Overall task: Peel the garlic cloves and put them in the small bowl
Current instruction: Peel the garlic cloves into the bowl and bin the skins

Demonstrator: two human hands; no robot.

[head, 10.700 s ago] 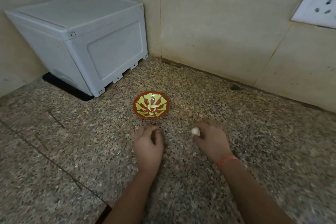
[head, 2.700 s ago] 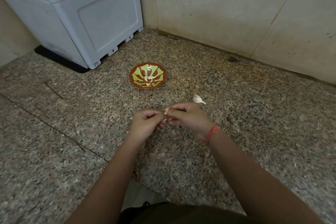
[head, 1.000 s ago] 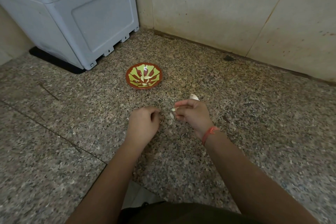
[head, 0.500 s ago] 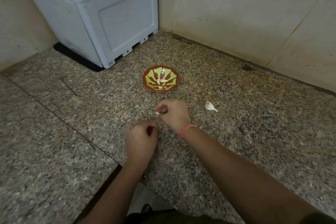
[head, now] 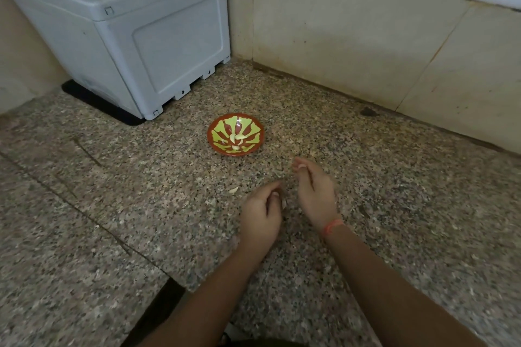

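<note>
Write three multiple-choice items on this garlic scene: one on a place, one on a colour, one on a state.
1. The small bowl stands: A. on the granite counter; B. on top of the grey box; C. in a palm.
2. The band on the right wrist is: A. blue; B. orange; C. black.
3. The small bowl: A. is empty; B. holds peeled cloves; C. lies upside down.

Key: 1 A, it rests on the stone beyond the left hand and right hand. 2 B, the band shows orange. 3 B, pale cloves lie inside.
</note>
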